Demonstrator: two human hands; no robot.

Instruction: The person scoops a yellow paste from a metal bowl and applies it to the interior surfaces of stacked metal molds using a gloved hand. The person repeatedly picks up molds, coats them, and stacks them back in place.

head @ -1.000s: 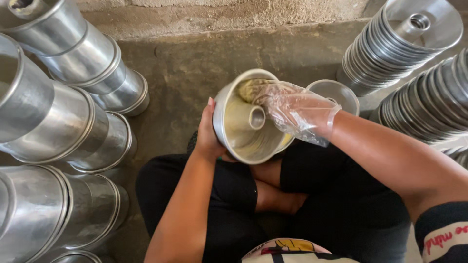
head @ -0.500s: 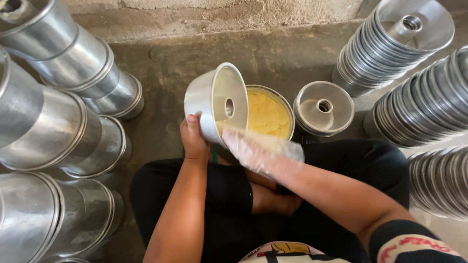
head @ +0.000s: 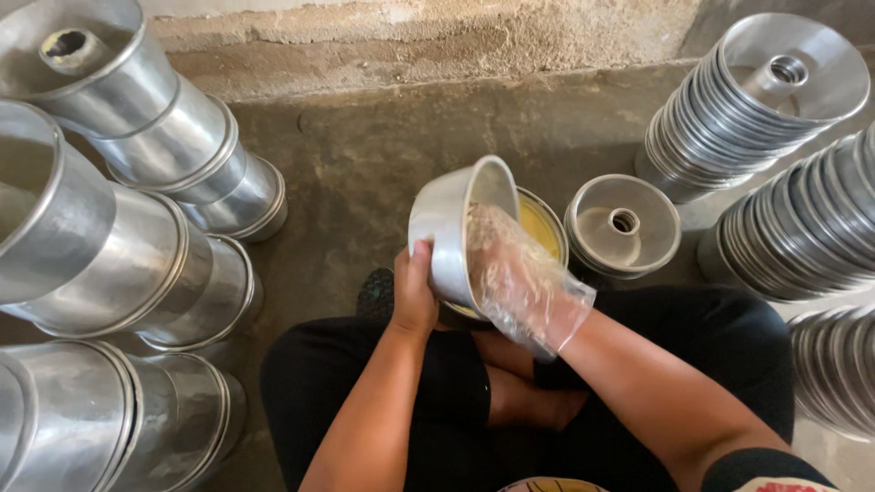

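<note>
My left hand grips the outside wall of a round metal tube pan, held tilted on its side over my lap. My right hand, covered by a loose clear plastic glove, reaches into the pan's mouth and presses against its inner wall. Just behind the pan stands a round tin of yellow grease, partly hidden by the pan and the glove. A single tube pan with its centre tube up sits on the floor to the right of the tin.
Nested stacks of metal pans lie on their sides at the left and at the right, with more along the right edge. A rough concrete wall runs across the back. My crossed legs in black fill the lower middle.
The pan has turned further on its side and shifted slightly right. My gloved right hand went from below the pan's rim into its inside. The yellow tin is now mostly covered.
</note>
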